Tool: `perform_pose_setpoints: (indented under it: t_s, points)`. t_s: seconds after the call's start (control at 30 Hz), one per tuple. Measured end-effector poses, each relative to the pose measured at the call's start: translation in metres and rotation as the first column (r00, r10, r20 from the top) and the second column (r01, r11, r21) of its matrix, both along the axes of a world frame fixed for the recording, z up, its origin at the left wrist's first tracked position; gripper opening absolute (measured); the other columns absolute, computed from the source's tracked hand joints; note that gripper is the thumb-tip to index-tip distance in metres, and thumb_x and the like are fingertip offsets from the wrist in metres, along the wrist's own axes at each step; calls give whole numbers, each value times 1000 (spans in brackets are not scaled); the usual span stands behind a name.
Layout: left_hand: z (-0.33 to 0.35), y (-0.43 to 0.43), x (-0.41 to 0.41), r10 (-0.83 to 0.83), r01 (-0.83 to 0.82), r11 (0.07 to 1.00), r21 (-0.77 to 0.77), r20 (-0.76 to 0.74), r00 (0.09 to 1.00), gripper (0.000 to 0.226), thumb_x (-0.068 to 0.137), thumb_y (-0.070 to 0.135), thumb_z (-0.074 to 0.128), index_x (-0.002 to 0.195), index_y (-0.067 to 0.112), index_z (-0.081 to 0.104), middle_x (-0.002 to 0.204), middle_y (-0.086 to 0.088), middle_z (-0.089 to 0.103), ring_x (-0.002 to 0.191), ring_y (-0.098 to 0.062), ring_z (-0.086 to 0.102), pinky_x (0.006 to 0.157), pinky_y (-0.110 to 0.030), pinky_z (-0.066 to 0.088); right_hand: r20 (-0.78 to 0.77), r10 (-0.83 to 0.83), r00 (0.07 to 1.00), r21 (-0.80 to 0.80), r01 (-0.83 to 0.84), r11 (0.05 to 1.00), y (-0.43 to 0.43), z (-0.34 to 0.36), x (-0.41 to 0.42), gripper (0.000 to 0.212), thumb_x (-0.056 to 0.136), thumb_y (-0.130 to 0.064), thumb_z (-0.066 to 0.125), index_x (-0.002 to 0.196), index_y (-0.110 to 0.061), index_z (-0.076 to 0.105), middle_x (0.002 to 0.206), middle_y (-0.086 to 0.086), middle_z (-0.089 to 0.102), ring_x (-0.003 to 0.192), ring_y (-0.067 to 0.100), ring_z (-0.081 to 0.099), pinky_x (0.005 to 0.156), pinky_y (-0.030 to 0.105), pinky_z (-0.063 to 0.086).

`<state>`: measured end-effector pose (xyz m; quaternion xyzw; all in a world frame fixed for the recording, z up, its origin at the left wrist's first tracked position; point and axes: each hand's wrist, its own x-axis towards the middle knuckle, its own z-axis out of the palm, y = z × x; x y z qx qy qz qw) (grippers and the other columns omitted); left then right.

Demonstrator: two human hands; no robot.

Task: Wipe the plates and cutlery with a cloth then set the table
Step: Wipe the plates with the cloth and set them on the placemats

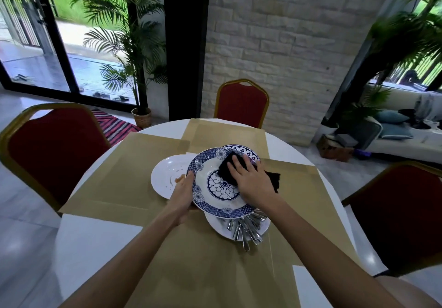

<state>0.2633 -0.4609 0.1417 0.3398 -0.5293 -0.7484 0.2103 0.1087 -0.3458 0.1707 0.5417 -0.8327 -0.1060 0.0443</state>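
Blue plate held over the middle of the surface, clasped at its left rim by the left grip, thumb on top. Black cloth pressed flat on it under the right grip, fingers straight and spread, grasping nothing. Just beneath, cutlery heaped on a white plate. To the left, a smeared plate; behind, a patterned rim. Tan mats underneath, red chairs around.

No legible text (perhaps too blurred).
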Motion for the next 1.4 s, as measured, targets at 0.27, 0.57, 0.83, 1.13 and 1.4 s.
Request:
perform_pose_setpoints:
  t_s: [0.27, 0.57, 0.83, 1.13, 1.4]
  points:
    - [5, 0, 5, 30, -33, 998, -48, -60, 998, 35, 103, 40, 32, 110, 26, 63, 111, 0, 70, 103, -16, 65, 78, -32, 53, 284, 314, 906, -158, -278, 947, -4, -5, 46, 60, 103, -31, 34, 154, -22, 4, 161, -4, -1, 149, 16, -1, 116, 35, 11]
    - [13, -3, 8, 126, -140, 975, -170, -91, 988, 32, 103, 36, 31, 106, 23, 60, 94, 5, 69, 87, -10, 65, 70, -26, 52, 143, 520, 842, -321, -457, 829, 46, -24, 18, 66, 81, -65, 46, 137, -30, 43, 141, -13, 50, 121, 12, 54, 90, 30, 43]
    - [15, 8, -6, 172, -181, 978, -105, -89, 981, 35, 103, 37, 33, 114, 18, 61, 101, -2, 70, 94, -18, 66, 79, -32, 54, 83, 526, 847, -357, -467, 809, 29, -31, 36, 78, 74, -58, 61, 138, -19, 41, 135, -3, 58, 107, 23, 62, 73, 34, 50]
    - [22, -3, -4, 182, -192, 969, -155, -75, 980, 33, 103, 40, 31, 107, 26, 60, 98, 3, 69, 94, -17, 65, 84, -37, 53, 70, 467, 882, -416, -400, 817, 51, -12, -11, 52, 83, -50, 45, 122, -23, 65, 126, -11, 64, 107, 20, 62, 79, 34, 44]
    - [37, -10, -10, 215, -226, 960, -166, -86, 973, 35, 103, 37, 33, 109, 15, 59, 88, 1, 68, 82, -15, 65, 68, -31, 53, 30, 529, 848, -436, -465, 770, 30, -5, -2, 45, 81, -22, 69, 125, -20, 62, 127, -8, 63, 106, 20, 62, 81, 36, 47]
